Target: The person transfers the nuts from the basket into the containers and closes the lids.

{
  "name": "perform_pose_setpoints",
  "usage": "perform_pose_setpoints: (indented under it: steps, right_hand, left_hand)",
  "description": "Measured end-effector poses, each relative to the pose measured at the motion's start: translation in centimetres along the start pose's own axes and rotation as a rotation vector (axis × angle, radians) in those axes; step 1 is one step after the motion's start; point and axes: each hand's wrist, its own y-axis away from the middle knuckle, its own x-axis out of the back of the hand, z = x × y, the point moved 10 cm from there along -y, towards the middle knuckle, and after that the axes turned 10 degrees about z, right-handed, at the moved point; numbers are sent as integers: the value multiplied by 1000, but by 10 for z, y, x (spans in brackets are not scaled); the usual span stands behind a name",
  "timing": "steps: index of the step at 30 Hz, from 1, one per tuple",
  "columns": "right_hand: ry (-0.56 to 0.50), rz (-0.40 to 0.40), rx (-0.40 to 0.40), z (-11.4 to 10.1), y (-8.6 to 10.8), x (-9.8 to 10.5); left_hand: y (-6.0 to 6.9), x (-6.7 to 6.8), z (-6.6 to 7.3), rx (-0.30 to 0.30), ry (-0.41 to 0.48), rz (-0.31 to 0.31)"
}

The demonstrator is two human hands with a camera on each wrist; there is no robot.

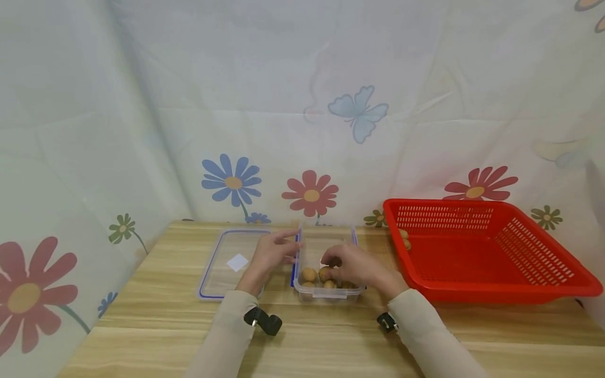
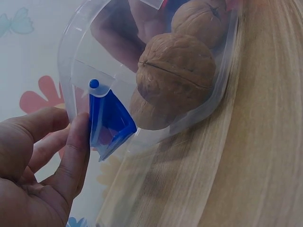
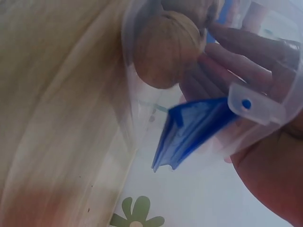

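Note:
A clear plastic box (image 1: 331, 293) with blue side latches stands on the table, several walnuts (image 1: 309, 274) gathered in its near end. My right hand (image 1: 356, 266) reaches inside, its fingers curled round a walnut (image 1: 325, 273); through the wall in the right wrist view the fingers (image 3: 236, 56) touch a nut beside another walnut (image 3: 165, 49). At the box's left side is my left hand (image 1: 274, 253), fingers loosely bent and touching the rim. The left wrist view shows that hand (image 2: 47, 161) by the blue latch (image 2: 109, 123), with walnuts (image 2: 175, 71) behind the wall.
Left of the box lies a clear lid (image 1: 219, 268) with a blue seal and a white label (image 1: 237, 262). A large red basket (image 1: 463, 294) stands at the right, two walnuts (image 1: 405, 239) at its left side. A flowered cloth (image 1: 283, 105) hangs behind the wooden table (image 1: 302, 346).

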Motion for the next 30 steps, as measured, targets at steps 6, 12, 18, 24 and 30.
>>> perform_pose_setpoints:
  steps: [6,12,18,24,30]
  right_hand:
    - [-69,12,-59,3,3,9]
    - [-46,73,-51,-6,8,33]
    - [-47,131,-59,-14,13,54]
    - [-48,191,-20,-21,18,76]
    - [-77,253,-39,-22,28,107]
  left_hand:
    - [-1,-1,-3,14,-9,-3]
    - [-2,0,-2,5,-23,4]
    - [-3,1,-2,9,-19,5]
    - [-3,2,-2,15,-1,-1]
    - [-3,1,0,12,1,-10]
